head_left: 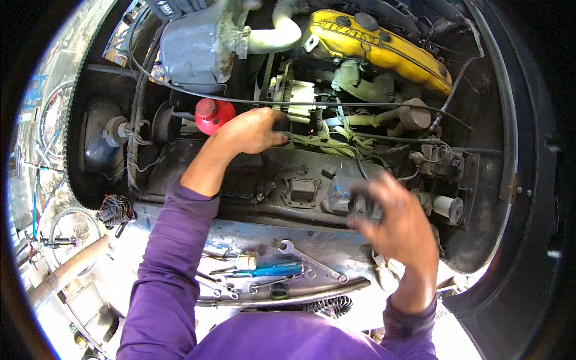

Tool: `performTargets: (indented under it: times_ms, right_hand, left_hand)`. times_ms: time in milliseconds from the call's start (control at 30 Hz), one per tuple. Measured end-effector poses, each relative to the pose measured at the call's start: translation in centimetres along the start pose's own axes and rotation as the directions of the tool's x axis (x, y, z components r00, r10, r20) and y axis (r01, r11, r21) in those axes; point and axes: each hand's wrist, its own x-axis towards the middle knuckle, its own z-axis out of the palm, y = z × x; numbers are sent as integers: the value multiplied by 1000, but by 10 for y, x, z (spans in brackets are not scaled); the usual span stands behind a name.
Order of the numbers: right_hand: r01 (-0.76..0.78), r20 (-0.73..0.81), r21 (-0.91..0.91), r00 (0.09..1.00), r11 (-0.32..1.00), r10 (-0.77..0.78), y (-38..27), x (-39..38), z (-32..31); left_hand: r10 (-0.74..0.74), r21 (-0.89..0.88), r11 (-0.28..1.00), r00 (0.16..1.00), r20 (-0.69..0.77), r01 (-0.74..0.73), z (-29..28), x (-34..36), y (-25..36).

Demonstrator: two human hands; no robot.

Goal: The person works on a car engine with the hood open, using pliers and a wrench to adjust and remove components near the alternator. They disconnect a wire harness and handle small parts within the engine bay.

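Observation:
My left hand (255, 131) reaches over the engine bay beside the pale metal alternator (300, 99). Its thumb and fingers are bent but apart, with nothing visible between them; whether they touch the alternator I cannot tell. Close to that wrist sits a red rounded container (215, 116) with a dark red cap. To the right, my right hand (403, 225) is raised over the front of the bay, slightly blurred. Its darkened fingers are curved and spread from the thumb, and I make out nothing held. Greenish wrapped wiring (327, 143) runs between the two hands.
A yellow valve cover (381, 51) lies at the far right, a grey air-filter box (198, 51) at the far left. One black cable (372, 104) crosses the bay. On the front ledge rest a combination wrench (313, 262), a blue-handled screwdriver (270, 270) and several other wrenches.

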Motion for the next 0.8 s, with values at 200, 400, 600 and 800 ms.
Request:
performTargets:
  times_ms: [200, 400, 600, 800]
  right_hand:
    - [-88, 236, -231, 961, 969, 143, -42, -67, 54]
    - [-28, 52, -65, 998, 998, 31, -28, -83, 49]
    - [-64, -152, -48, 987, 997, 56, 54, 55, 38]
    - [-321, 257, 150, 926, 935, 276, 129, 236, 133]
  left_hand:
    - [89, 91, 993, 987, -131, -77, 9, 18, 20]
    - [-111, 253, 959, 991, -75, 127, 2, 35, 38]
    - [-191, 250, 946, 977, -92, 208, 12, 50, 34]
    - [-123, 235, 963, 991, -47, 130, 11, 46, 14]
